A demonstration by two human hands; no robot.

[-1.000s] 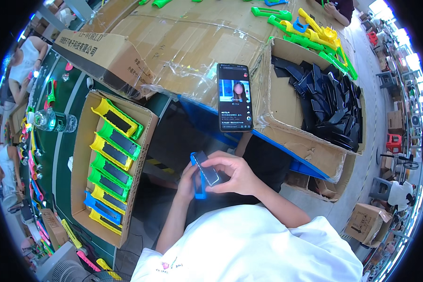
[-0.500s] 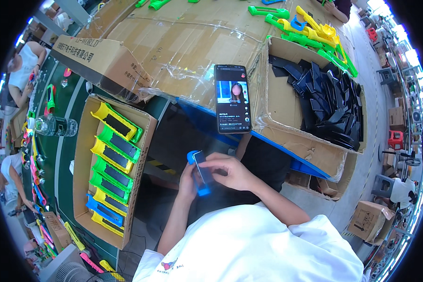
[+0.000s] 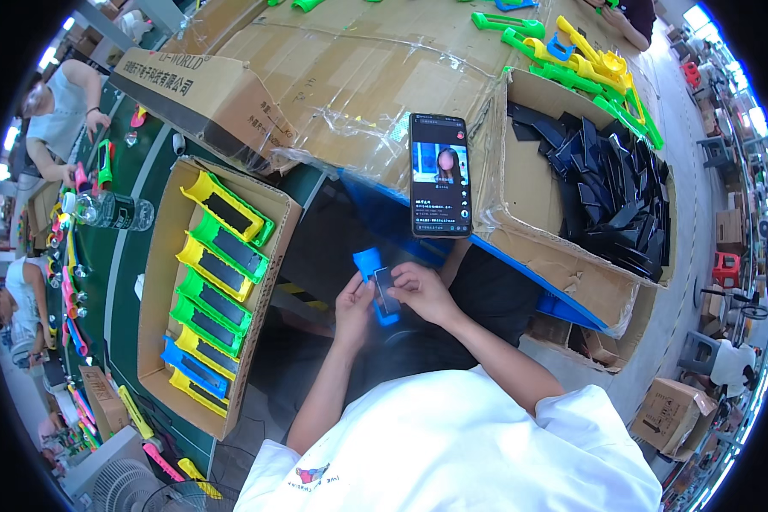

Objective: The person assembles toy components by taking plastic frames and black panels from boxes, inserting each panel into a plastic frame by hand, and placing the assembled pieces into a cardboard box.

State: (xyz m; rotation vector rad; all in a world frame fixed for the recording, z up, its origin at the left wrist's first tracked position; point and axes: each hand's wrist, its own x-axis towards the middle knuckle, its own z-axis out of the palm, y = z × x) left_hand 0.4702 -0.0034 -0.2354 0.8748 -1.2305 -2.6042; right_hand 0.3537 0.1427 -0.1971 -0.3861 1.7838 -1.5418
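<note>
Above my lap, my left hand [image 3: 353, 309] grips a blue plastic shell [image 3: 366, 259] by its left side. My right hand [image 3: 425, 293] pinches a small dark rectangular panel [image 3: 384, 288] by its right edge. That panel lies over the middle of the blue shell; whether it is fully seated cannot be made out. To the left stands a cardboard tray [image 3: 287, 224] holding a row of yellow, green and blue shells, each with a dark panel in it, such as the blue one [image 3: 194, 369]. On the right, an open carton [image 3: 527, 183] holds a heap of loose dark panels [image 3: 602, 192].
A phone [image 3: 440, 175] leans upright at the cardboard-covered table's [image 3: 350, 94] near edge, beside the carton. Green and yellow plastic parts [image 3: 584, 64] lie beyond it. On the green bench at left are a plastic bottle [image 3: 115, 211] and people working.
The dark panel, seen nearly edge-on before, now shows its face against the blue shell. My right hand has shifted to the panel's right edge. The whole view has moved slightly.
</note>
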